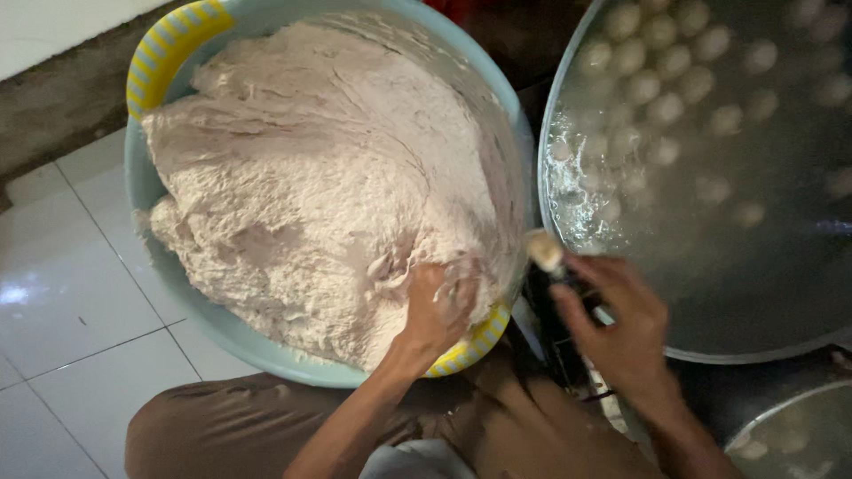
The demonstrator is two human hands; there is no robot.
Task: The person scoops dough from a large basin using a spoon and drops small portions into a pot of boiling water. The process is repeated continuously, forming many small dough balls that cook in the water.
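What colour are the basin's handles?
The handles are striped yellow and white, on a pale blue basin; head view.

A basin [142, 186] stands on the tiled floor [62, 302] at the left, filled with a mound of meat paste [311, 177]. Just right of it sits a wide metal pot [568, 115] holding water with meatballs [661, 106] in it. The left hand [435, 310] is pressed into the paste at the basin's near edge. The right hand [621, 328] hovers between basin and pot, holding a spoon [546, 251] over the pot's rim. A second vessel [790, 426] lies at the near right corner.
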